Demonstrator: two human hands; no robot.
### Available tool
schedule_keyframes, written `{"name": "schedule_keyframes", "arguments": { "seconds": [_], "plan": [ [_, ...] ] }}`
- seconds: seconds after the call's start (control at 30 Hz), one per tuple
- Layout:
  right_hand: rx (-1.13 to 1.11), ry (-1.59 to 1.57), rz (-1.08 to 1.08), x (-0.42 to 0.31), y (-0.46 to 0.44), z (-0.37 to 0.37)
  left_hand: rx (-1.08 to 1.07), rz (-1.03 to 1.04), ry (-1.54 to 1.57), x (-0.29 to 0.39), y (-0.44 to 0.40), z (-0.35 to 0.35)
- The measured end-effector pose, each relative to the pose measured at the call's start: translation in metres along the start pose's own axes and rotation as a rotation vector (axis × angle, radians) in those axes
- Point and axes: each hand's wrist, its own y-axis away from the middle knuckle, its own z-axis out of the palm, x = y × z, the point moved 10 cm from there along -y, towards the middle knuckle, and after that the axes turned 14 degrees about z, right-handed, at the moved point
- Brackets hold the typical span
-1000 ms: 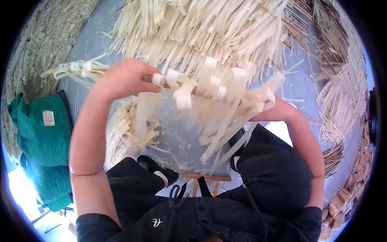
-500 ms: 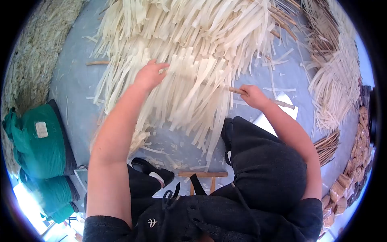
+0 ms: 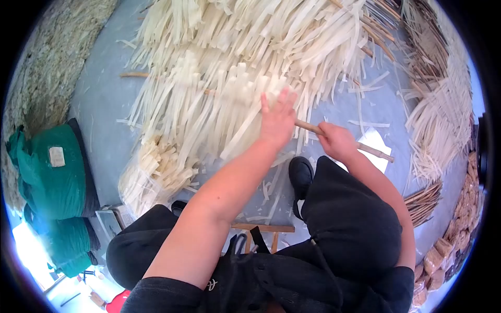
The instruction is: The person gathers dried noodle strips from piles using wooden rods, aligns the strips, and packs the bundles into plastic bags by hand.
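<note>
My right hand [image 3: 336,141] is wrapped round a thin wooden stick [image 3: 377,152] near its right end. The stick slants up to the left, and pale, flat cream strips [image 3: 209,117] hang over it. My left hand [image 3: 278,119] lies over the right part of these strips, just left of my right hand. Its fingers are spread and slightly blurred, and they hide that stretch of stick. Beyond it, more rows of similar strips cover the floor.
A clear plastic bag [image 3: 143,180] of pale strips lies at left, near green sacks [image 3: 55,167]. Bundled sticks [image 3: 424,202] and packed brown goods [image 3: 443,250] stand at right. A small wooden stool [image 3: 266,228] is between my legs. A white sheet [image 3: 377,143] lies under my right forearm.
My left hand has swept right along the strips toward my right hand. My right hand keeps its hold on the stick. The plastic bag at left has come into fuller view.
</note>
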Motion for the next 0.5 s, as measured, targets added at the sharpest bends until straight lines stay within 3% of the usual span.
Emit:
{"name": "schedule_keyframes", "arguments": {
  "seconds": [0.07,0.13,0.3,0.47,0.5],
  "plan": [
    [0.065,0.071,-0.060,0.018,0.006,0.000,-0.074,-0.128,-0.074,-0.037,0.007,0.009],
    [0.181,0.229,-0.154,0.034,0.015,-0.004,-0.095,-0.135,-0.100,-0.054,0.009,0.013],
    [0.310,0.490,-0.151,0.096,0.030,-0.037,-0.068,-0.145,-0.052,-0.077,0.009,0.012],
    [0.390,0.499,-0.051,0.144,0.048,-0.074,-0.074,-0.138,0.060,-0.063,-0.004,0.010],
    [0.328,0.471,0.072,0.158,0.043,-0.072,-0.072,-0.130,0.067,-0.057,-0.003,0.013]
  ]
}}
